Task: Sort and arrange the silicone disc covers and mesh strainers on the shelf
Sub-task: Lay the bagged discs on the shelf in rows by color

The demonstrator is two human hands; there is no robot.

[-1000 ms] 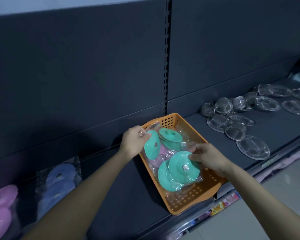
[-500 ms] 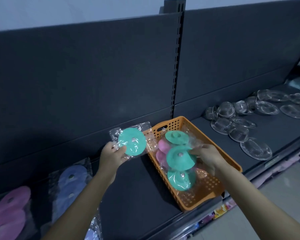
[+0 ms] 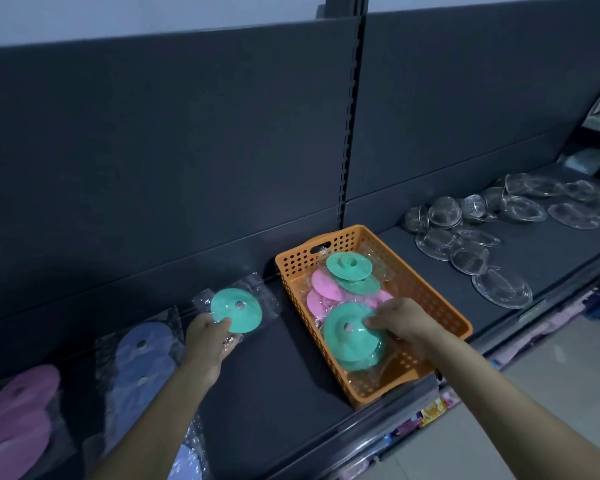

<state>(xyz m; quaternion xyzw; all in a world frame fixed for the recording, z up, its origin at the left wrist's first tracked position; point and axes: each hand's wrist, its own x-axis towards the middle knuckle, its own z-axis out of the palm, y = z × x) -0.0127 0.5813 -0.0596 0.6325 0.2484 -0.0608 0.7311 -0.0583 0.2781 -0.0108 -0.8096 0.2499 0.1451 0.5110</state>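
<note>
An orange perforated basket (image 3: 440,303) sits on the dark shelf and holds green and pink silicone disc covers in clear bags. My left hand (image 3: 207,336) grips a bagged green disc (image 3: 237,310) low over the shelf, left of the basket. My right hand (image 3: 400,320) is inside the basket, fingers closed on another bagged green disc (image 3: 343,336). More green discs (image 3: 350,266) and pink discs (image 3: 321,284) lie at the basket's back.
Bagged blue discs (image 3: 142,358) and pink discs (image 3: 18,410) lie on the shelf to the left. Several metal mesh strainers (image 3: 465,233) are spread over the shelf on the right. A slotted upright (image 3: 352,126) divides the dark back panel. The shelf's front edge (image 3: 378,431) runs below.
My left hand carried its green disc out of the basket to the left and lowered it toward the shelf. My right hand kept hold of a green disc in the basket.
</note>
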